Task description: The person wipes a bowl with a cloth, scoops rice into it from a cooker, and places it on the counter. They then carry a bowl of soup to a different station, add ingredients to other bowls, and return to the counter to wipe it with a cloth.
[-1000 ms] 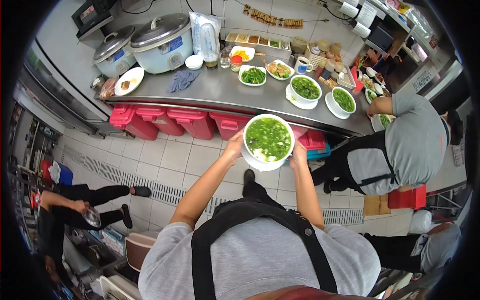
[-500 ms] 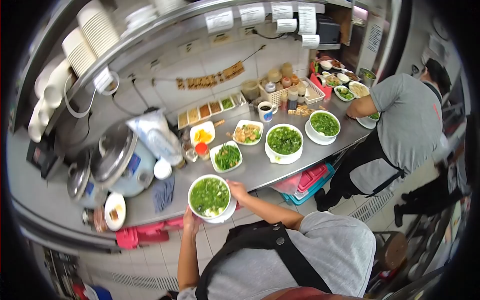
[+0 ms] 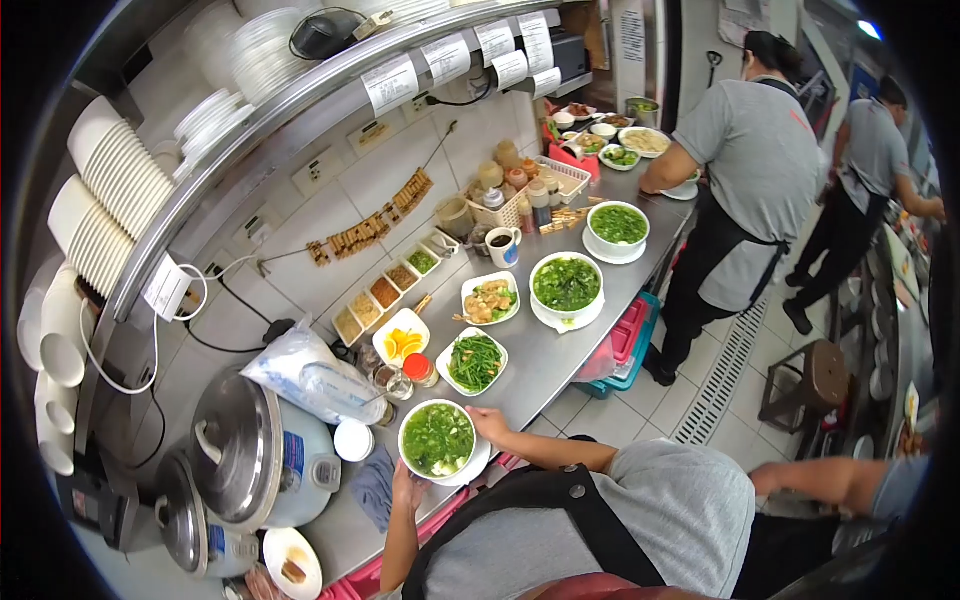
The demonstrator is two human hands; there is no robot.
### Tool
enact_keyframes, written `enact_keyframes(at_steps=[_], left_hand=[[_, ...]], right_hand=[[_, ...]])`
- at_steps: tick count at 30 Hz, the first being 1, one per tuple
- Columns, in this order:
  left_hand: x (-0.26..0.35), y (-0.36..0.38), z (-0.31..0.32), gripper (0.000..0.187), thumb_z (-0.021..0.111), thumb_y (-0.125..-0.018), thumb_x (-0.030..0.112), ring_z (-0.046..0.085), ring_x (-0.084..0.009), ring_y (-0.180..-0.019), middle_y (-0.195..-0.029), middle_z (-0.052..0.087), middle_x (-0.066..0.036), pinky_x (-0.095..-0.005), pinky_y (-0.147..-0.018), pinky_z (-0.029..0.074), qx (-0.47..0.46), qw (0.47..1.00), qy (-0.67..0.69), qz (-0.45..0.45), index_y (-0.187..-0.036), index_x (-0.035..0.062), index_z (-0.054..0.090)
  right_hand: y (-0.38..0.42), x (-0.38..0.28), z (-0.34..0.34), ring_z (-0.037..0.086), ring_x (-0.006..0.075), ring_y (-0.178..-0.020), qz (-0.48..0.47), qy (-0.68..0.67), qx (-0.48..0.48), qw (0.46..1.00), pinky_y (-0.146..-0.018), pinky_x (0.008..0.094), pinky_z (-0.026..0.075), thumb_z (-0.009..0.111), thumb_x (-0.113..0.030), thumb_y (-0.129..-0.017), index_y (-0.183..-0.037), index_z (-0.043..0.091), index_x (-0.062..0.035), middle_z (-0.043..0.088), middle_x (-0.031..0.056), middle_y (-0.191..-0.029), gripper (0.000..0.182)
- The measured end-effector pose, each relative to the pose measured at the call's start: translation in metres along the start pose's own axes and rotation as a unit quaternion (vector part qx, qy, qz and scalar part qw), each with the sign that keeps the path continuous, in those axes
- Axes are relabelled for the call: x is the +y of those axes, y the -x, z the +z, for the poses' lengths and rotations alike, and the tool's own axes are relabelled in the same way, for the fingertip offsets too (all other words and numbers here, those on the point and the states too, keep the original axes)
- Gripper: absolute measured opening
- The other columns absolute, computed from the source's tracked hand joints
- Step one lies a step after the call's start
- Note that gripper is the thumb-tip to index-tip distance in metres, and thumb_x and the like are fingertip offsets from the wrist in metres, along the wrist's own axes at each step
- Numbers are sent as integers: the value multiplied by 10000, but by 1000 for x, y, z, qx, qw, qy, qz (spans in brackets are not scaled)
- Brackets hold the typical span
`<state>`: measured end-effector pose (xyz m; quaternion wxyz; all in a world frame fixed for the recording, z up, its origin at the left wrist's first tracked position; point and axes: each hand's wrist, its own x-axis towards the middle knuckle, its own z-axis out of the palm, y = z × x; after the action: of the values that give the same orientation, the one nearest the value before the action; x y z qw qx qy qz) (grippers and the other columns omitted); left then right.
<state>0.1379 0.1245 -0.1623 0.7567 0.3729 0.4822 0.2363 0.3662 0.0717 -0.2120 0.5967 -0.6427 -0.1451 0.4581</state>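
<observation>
A white bowl of green leafy soup with pale chunks near its front rim is between my hands, at the counter's front edge. My left hand grips its lower left side. On the right side, my right hand holds it by the wall near the rim. A white saucer shows partly beneath the bowl. Just behind it are a square dish of green vegetables and a red-lidded jar. Two similar soup bowls, a nearer one and a farther one, stand on saucers along the counter.
Large lidded pots, a plastic bag and a blue cloth are on the left. A co-worker stands at the counter's far end; another person's arm reaches in behind me. A stool stands on the floor.
My view has turned, bringing more of the aisle into sight. The bowl, still in both hands, now appears closer to the counter edge. Another person's arm has come in at lower right.
</observation>
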Motion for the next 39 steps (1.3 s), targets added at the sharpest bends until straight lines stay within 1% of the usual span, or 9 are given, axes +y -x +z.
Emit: enact_keyframes(at_steps=[8, 14, 16, 17, 19, 28, 30, 37, 39], left_hand=[[21, -35, -19, 369, 344, -919, 365, 479, -225, -1028, -1168, 491, -38, -429, -823, 403, -62, 998, 8, -24, -1251, 207, 376], [-8, -52, -71, 422, 362, -922, 325, 477, -238, -1033, -1166, 492, -95, -384, -858, 379, -102, 975, 47, 190, -1251, 62, 388], [1, -17, -88, 441, 430, -891, 263, 444, -290, -1052, -1203, 443, -152, -399, -874, 348, 86, 820, -484, 294, -1255, 20, 380], [3, 7, -83, 441, 430, -891, 263, 444, -290, -1052, -1203, 443, -152, -399, -874, 348, 86, 822, -480, 294, -1255, 20, 380], [-3, 50, -68, 463, 481, -843, 201, 408, -331, -1054, -1223, 403, -176, -416, -879, 325, 312, 579, -701, 276, -1266, 40, 386], [-40, 51, -119, 407, 579, -728, 47, 465, -347, -948, -1001, 490, -176, -404, -819, 382, 282, 594, -646, 389, -1130, 89, 535], [-37, 50, -126, 226, 584, -720, 59, 490, -350, -954, -986, 517, -176, -411, -813, 394, 250, 697, -573, 352, -946, 51, 592], [-47, 76, -138, 469, 592, -656, 99, 333, -381, -1182, -1281, 360, -218, -458, -957, 298, 148, 531, -739, 387, -1112, 12, 521], [-38, 100, -118, 555, 600, -636, 129, 276, -396, -1209, -1308, 311, -225, -479, -973, 261, 157, 564, -733, 347, -1168, 23, 484]], right_hand=[[42, 4, -3, 564, 124, -812, -85, 72, -10, 994, -746, 266, 448, 496, -297, -881, -1028, 584, 17, 634, 64, -911, 358], [79, 16, -8, 577, 137, -798, -118, 76, 52, 989, -736, 260, 453, 475, -299, -887, -1067, 572, -24, 628, 73, -883, 343], [97, 16, -23, 577, 131, -793, -79, 110, 59, 989, -724, 257, 455, 474, -299, -887, -1075, 568, -32, 624, 66, -876, 340], [99, 25, -31, 573, 120, -788, -99, 104, 67, 987, -701, 259, 455, 472, -302, -887, -1083, 565, -44, 618, 58, -861, 337], [109, 42, -52, 565, 107, -804, -106, 101, 84, 986, -651, 269, 451, 462, -317, -888, -1075, 572, -75, 608, 46, -848, 325], [215, 103, -133, 573, 116, -770, -30, 68, 141, 987, -620, 253, 445, 489, -305, -875, -948, 604, -59, 610, 38, -829, 281], [231, 122, -146, 575, 114, -758, -34, 96, 143, 984, -610, 248, 444, 506, -296, -868, -934, 604, -55, 611, 36, -810, 269], [306, 175, -151, 566, 112, -673, 11, 28, 211, 977, -612, 243, 447, 561, -244, -833, -865, 599, -9, 611, 43, -733, 240], [319, 184, -151, 573, 114, -715, 40, 14, 195, 980, -614, 255, 451, 550, -272, -841, -897, 599, -36, 613, 36, -776, 248]])
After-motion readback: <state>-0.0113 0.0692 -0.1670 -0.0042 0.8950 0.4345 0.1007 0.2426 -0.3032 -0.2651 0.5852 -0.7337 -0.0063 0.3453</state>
